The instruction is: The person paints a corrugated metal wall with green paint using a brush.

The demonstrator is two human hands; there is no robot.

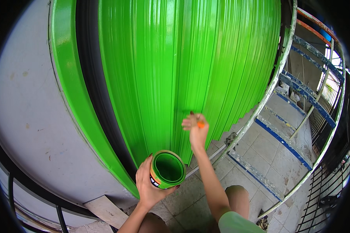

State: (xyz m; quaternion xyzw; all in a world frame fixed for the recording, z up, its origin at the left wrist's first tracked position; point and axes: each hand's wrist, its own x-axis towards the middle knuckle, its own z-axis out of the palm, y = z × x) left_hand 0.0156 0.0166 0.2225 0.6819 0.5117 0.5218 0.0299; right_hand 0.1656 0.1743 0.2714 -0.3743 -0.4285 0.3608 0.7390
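Note:
My left hand [147, 184] grips a small round paint can [167, 169], green inside, held low in front of me. My right hand [196, 128] is raised and closed on a paintbrush with an orange handle [200, 124]; its tip touches the lower part of a glossy bright green ribbed metal shutter [182, 58]. The bristles are mostly hidden by my fingers. The can sits below and left of the brush hand.
A green painted frame [72, 77] and a grey wall [23, 108] lie to the left. A paint-stained ladder-like scaffold [284, 116] leans at the right over a tiled floor [260, 147]. A black metal grille [330, 182] is at the far right, a wooden plank [107, 211] at the bottom.

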